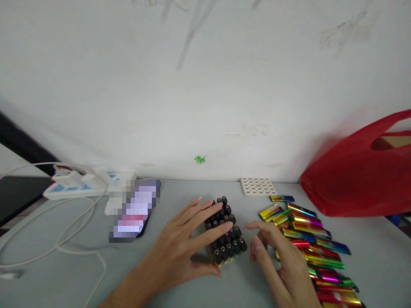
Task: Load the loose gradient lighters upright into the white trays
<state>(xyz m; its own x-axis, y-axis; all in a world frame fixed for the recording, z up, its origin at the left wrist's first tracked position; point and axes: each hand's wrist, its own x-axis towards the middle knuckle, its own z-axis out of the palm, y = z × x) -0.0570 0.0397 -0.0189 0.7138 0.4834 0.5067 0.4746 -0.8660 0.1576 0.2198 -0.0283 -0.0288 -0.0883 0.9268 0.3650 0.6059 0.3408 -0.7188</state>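
A compact block of black-topped pieces (228, 247), each with a small metal ring on top, stands in rows on the grey table. They look like lighters. My left hand (184, 233) lies over its left side, fingers spread across the tops and thumb at the near lower corner, steadying it. Just right of the block, my right hand (282, 261) hovers with index finger and thumb apart, nothing visible between them; its other fingers are curled. Beyond and beside that hand, several shiny multicoloured metallic lighters (310, 229) with dark ends lie in a loose pile.
A white perforated holder (258, 187) sits against the wall. At right is a red bag (349, 179). On the left lie a phone (136, 209) with a blurred screen, a white power strip (73, 188) and a looping white cable (58, 246).
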